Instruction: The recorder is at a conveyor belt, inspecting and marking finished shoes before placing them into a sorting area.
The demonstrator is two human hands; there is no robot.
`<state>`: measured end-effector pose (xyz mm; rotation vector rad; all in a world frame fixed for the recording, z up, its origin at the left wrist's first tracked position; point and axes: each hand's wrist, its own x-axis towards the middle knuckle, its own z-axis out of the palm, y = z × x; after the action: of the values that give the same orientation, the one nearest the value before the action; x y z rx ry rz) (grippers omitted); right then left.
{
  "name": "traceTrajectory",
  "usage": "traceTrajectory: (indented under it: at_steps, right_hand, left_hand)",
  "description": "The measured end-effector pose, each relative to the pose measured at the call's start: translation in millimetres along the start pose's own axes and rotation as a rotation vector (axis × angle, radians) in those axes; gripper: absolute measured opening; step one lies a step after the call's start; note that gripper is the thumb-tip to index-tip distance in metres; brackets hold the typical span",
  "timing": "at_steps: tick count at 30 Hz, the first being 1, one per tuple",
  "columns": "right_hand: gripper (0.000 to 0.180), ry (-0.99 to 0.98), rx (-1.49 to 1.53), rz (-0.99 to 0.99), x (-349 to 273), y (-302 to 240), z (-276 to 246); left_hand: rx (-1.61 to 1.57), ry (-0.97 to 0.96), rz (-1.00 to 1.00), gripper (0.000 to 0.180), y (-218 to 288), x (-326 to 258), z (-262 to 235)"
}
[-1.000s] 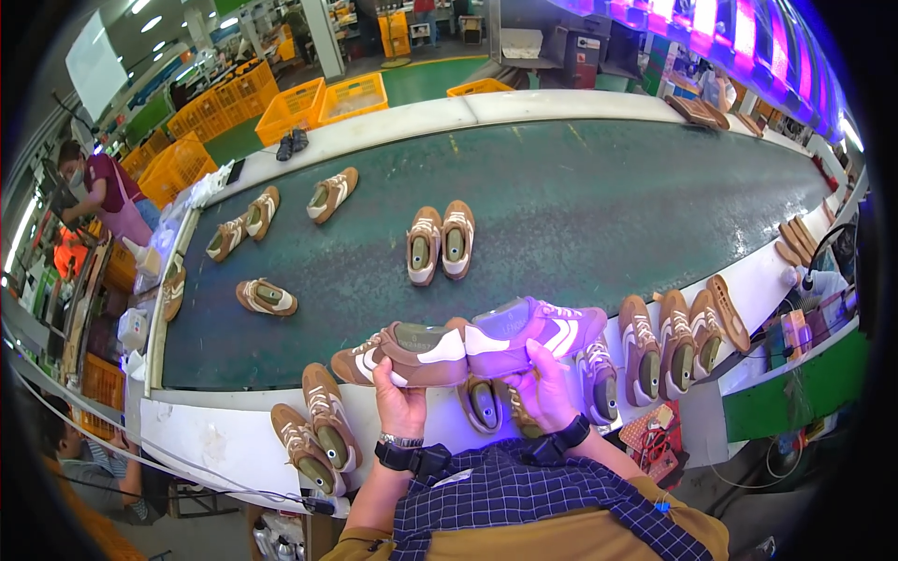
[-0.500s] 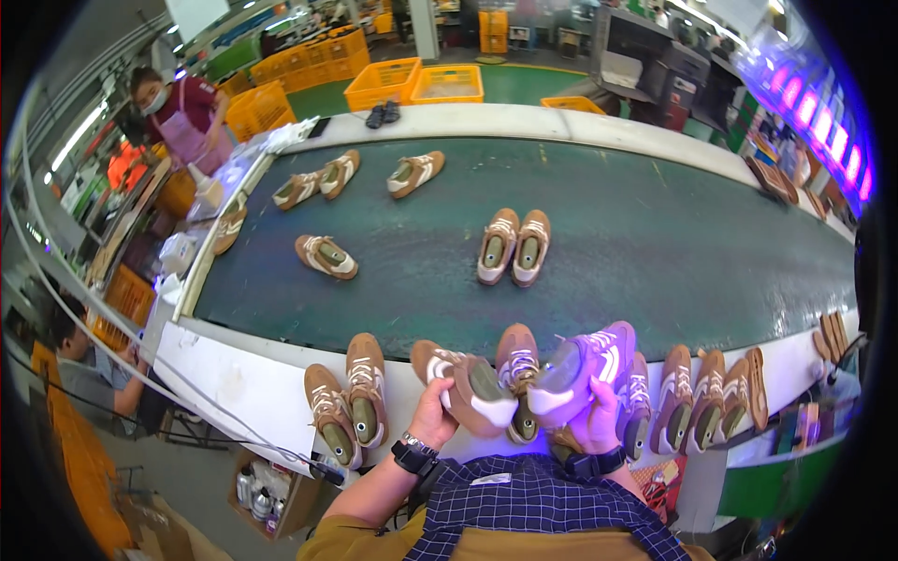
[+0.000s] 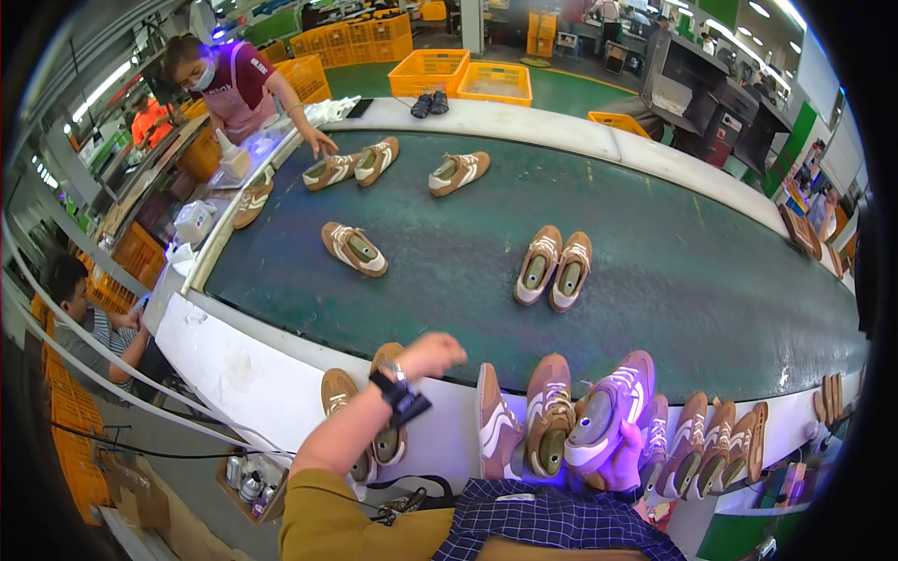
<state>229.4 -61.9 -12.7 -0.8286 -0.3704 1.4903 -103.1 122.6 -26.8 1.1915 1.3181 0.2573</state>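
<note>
My right hand grips a brown sneaker with white laces and a white heel, lit purple, its sole turned partly away. My left hand hovers over the near edge of the belt, fingers curled and somewhat blurred, with nothing visible in them. Between my arms, one sneaker stands upright on the white ledge, and another sneaker rests on its side just left of it. My left forearm partly hides a pair of sneakers farther left.
A green conveyor belt carries a pair of sneakers and several others. More sneakers line the ledge at right. A co-worker's hand touches a shoe at the far left. Yellow crates stand beyond.
My left hand has let go of its sneaker, which now rests on the ledge, and has moved up over the belt edge. The co-worker has reached to a shoe. The view has shifted.
</note>
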Motion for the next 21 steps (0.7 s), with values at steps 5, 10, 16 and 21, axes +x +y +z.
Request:
traceTrajectory:
  at_steps: [5, 10, 16, 21]
  right_hand:
    - [0.066, -0.064, 0.002, 0.028, 9.4, 9.7, -36.7]
    - [0.067, -0.120, 0.018, 0.041, 17.3, 25.0, -124.2]
    - [0.068, -0.119, 0.035, 0.076, 30.2, 19.3, -162.9]
    - [0.068, -0.121, 0.060, 0.129, 29.9, 14.4, -127.5]
  left_hand:
    - [-0.037, 0.860, -0.083, 0.054, -16.1, 113.4, -137.0]
    - [-0.342, 1.180, -0.330, 0.090, -33.6, 156.7, -201.0]
    - [-0.353, 1.232, -0.456, 0.084, -16.8, 173.8, -209.5]
    - [-1.277, 0.860, 0.110, 0.059, -36.6, 153.7, -194.1]
